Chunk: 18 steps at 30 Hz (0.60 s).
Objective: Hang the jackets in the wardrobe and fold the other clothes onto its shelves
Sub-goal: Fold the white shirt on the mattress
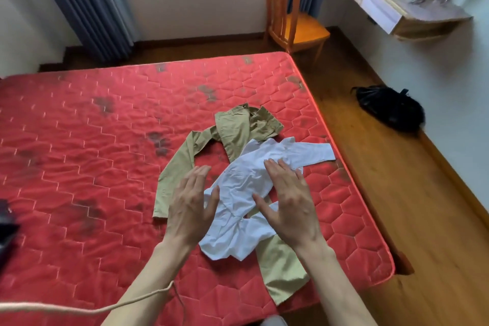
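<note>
Presently, entries by descending size.

Mattress (79, 140): red, quilted in hexagons, dark stains scattered across it; bears both garments near its right edge.

Wooden floor (397, 193): runs along the mattress's right side. No wardrobe in view.

Wooden chair (291, 21): beyond the far right corner of the mattress, against the wall.

Black bag (391, 108): on the floor by the right wall, well apart from the clothes.

Khaki garment (232, 127): long, sprawled and crumpled, one limb curving left, another running toward the near edge; whether jacket or trousers cannot be told.

White shirt (246, 188): crumpled, lying across the khaki garment, one sleeve stretched right.

Left hand (190, 206): fingers straight and close together, thumb apart, poised over the shirt's left edge; contact cannot be told.

Right hand (288, 196): fingers straight, slightly spread, over the shirt's middle; holding nothing.

Step in hand, as judged: the folding is only starting, with the white shirt first. The next move likely calls for flattening it and squaring the sleeves, clear of the khaki cloth beneath.
</note>
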Each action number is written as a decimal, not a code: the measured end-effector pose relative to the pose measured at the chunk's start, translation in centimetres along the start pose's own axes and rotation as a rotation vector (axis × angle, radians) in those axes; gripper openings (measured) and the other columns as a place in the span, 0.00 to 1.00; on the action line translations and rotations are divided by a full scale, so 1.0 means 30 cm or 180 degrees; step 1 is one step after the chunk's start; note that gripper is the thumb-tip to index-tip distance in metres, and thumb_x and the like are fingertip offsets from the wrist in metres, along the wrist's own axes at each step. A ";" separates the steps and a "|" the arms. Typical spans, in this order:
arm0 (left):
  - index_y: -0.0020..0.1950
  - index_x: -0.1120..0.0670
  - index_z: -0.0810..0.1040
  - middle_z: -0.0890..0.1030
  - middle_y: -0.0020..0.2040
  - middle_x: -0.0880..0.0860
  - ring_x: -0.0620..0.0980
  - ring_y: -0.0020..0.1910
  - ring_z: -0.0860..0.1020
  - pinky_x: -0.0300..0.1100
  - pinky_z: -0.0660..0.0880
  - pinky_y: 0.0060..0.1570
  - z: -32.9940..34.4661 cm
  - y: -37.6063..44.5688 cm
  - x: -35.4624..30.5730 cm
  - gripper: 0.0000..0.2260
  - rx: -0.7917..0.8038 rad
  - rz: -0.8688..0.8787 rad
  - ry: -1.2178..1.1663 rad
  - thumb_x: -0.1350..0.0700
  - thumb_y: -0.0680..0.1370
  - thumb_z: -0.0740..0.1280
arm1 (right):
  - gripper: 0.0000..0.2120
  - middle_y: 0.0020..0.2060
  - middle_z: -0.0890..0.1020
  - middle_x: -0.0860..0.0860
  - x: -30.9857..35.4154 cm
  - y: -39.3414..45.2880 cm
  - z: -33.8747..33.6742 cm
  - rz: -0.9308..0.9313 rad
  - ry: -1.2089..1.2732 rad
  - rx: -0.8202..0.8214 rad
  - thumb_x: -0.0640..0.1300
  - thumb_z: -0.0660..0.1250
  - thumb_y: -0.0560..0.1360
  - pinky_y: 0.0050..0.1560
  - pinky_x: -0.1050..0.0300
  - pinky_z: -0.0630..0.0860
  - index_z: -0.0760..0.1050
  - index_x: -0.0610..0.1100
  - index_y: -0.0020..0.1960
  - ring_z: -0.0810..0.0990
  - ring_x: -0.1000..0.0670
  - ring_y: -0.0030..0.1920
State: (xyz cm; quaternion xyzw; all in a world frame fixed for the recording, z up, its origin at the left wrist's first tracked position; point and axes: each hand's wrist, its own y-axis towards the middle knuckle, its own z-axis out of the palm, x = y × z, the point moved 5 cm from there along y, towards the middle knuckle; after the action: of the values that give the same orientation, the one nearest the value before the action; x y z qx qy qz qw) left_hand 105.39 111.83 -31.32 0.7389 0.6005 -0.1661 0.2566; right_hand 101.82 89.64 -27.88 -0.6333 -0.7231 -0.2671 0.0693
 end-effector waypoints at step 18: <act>0.64 0.55 0.79 0.81 0.58 0.51 0.54 0.58 0.77 0.50 0.74 0.57 0.737 -0.120 0.722 0.16 -0.0629 -0.1725 0.0199 0.51 0.78 0.66 | 0.25 0.73 0.76 0.48 -0.333 0.119 1.189 -0.0766 0.0069 0.1179 0.54 0.65 0.81 0.74 0.42 0.68 0.72 0.48 0.76 0.72 0.47 0.75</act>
State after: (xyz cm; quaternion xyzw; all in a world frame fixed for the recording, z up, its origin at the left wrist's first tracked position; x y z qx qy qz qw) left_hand 108.10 116.93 -61.94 0.5276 0.7970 -0.1464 0.2550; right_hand 115.58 97.96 -61.43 -0.5160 -0.8293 -0.1428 0.1599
